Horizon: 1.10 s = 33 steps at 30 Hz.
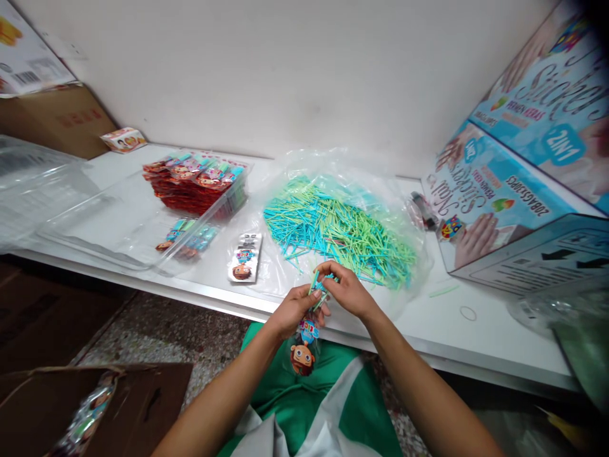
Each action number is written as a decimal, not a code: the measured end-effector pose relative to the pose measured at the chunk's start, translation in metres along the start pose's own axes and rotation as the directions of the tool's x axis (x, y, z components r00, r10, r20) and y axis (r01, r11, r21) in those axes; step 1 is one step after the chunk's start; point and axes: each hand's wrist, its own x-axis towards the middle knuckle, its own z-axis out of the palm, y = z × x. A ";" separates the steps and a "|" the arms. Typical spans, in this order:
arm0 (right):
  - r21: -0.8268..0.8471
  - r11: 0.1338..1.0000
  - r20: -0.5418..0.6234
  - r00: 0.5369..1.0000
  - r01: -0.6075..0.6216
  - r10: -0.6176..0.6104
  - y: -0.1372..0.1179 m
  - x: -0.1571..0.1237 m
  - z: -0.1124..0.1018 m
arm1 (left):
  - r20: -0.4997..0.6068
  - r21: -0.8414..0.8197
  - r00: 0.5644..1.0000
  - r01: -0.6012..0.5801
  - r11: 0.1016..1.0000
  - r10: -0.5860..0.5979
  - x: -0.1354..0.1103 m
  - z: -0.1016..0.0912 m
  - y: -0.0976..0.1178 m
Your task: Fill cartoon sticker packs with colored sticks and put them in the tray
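Note:
My left hand [295, 310] is closed around the upper part of a clear candy packet [303, 357] printed with a cartoon head, which hangs below it over my lap. Thin blue and green candy sticks [316, 283] stand up at the top of that packet. My right hand [346, 291] pinches some of these sticks from the other side, its fingertips close to the left thumb. Just beyond the hands, a large heap of blue and green sticks [333, 219] lies on a clear plastic sheet. A small stack of printed packets [244, 257] rests left of the heap.
A clear tray [109, 254] holds piled red-edged packets [190, 184]. Large blue printed boxes [495, 197] stand at the right, near a loose stick [443, 292] and a rubber band [468, 313]. An open brown carton [157, 400] with packets sits below left.

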 end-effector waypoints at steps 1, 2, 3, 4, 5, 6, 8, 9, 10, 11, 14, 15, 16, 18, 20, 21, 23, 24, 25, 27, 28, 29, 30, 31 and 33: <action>-0.011 1.000 0.004 1.000 0.003 -0.003 0.000 0.000 0.000 | -0.003 0.007 1.000 -0.002 1.000 0.002 0.000 0.000 0.000; -0.022 1.000 -0.001 1.000 0.001 -0.001 0.000 -0.001 -0.001 | -0.008 0.018 1.000 -0.010 1.000 0.011 0.000 0.000 0.000; -0.031 1.000 -0.016 1.000 -0.005 0.004 0.000 -0.002 -0.001 | -0.016 0.033 1.000 -0.026 0.999 0.027 0.001 -0.001 0.001; -0.038 0.999 -0.037 0.999 -0.010 0.009 0.000 -0.003 -0.001 | -0.031 0.052 0.998 -0.052 0.997 0.053 0.001 -0.002 0.002; -0.044 0.999 -0.063 0.998 -0.012 0.009 0.000 -0.004 -0.001 | -0.051 0.075 0.995 -0.087 0.993 0.091 0.002 -0.003 0.003; -0.046 0.999 -0.080 0.997 -0.008 0.004 -0.001 -0.006 0.000 | -0.071 0.104 0.988 -0.127 0.986 0.135 0.002 -0.004 0.005; -0.050 0.999 -0.077 0.997 0.008 -0.012 -0.003 -0.009 0.002 | -0.104 0.172 0.967 -0.213 0.962 0.232 0.002 -0.005 0.009; -0.056 0.998 -0.065 0.998 0.016 -0.019 -0.004 -0.010 0.003 | -0.114 0.211 0.954 -0.250 0.945 0.278 0.002 -0.006 0.011; -0.065 0.998 -0.056 0.998 0.022 -0.026 -0.006 -0.012 0.005 | -0.120 0.251 0.940 -0.281 0.926 0.318 0.001 -0.006 0.012; -0.077 0.997 -0.055 0.998 0.029 -0.033 -0.008 -0.013 0.006 | -0.126 0.288 0.927 -0.307 0.907 0.353 0.000 -0.006 0.014; -0.086 0.994 -0.082 0.994 0.067 -0.074 -0.016 -0.015 0.009 | -0.151 0.351 0.887 -0.365 0.862 0.437 -0.004 -0.004 0.020; -0.084 0.993 -0.088 0.991 0.088 -0.096 -0.019 -0.015 0.009 | -0.153 0.353 0.878 -0.380 0.855 0.454 -0.005 -0.004 0.023; -0.085 0.990 -0.096 0.988 0.111 -0.119 -0.022 -0.015 0.009 | -0.153 0.347 0.872 -0.393 0.851 0.465 -0.007 -0.003 0.025; -0.104 0.983 -0.113 0.980 0.153 -0.165 -0.028 -0.015 0.007 | -0.136 0.326 0.874 -0.406 0.854 0.467 -0.010 -0.003 0.030; -0.134 0.974 -0.124 0.972 0.182 -0.198 -0.033 -0.014 0.006 | -0.117 0.304 0.885 -0.400 0.865 0.450 -0.013 -0.004 0.035; -0.144 0.971 -0.125 0.969 0.193 -0.211 -0.035 -0.014 0.005 | -0.111 0.302 0.889 -0.395 0.868 0.444 -0.014 -0.005 0.037; -0.147 0.964 -0.132 0.962 0.221 -0.241 -0.038 -0.014 0.005 | -0.106 0.317 0.892 -0.388 0.865 0.439 -0.017 -0.007 0.041; -0.141 0.961 -0.148 0.955 0.238 -0.258 -0.040 -0.014 0.005 | -0.103 0.327 0.892 -0.387 0.862 0.439 -0.018 -0.008 0.042; -0.135 0.957 -0.161 0.948 0.255 -0.276 -0.041 -0.014 0.005 | -0.100 0.332 0.894 -0.385 0.861 0.438 -0.018 -0.009 0.044; -0.128 0.949 -0.155 0.939 0.288 -0.306 -0.042 -0.014 0.005 | -0.085 0.319 0.904 -0.373 0.871 0.418 -0.020 -0.011 0.046; -0.124 0.946 -0.149 0.937 0.299 -0.316 -0.042 -0.014 0.005 | -0.080 0.309 0.907 -0.372 0.875 0.413 -0.020 -0.011 0.047; -0.119 0.944 -0.149 0.935 0.307 -0.322 -0.042 -0.013 0.005 | -0.076 0.303 0.906 -0.376 0.876 0.416 -0.020 -0.012 0.047; -0.112 0.945 -0.153 0.934 0.309 -0.323 -0.042 -0.012 0.004 | -0.071 0.301 0.903 -0.386 0.872 0.424 -0.020 -0.013 0.048; -0.101 0.946 -0.164 0.933 0.307 -0.321 -0.042 -0.012 0.004 | -0.064 0.299 0.900 -0.396 0.868 0.432 -0.020 -0.014 0.049; -0.077 0.951 -0.196 0.931 0.299 -0.308 -0.042 -0.009 0.002 | -0.058 0.295 0.898 -0.402 0.867 0.437 -0.019 -0.017 0.048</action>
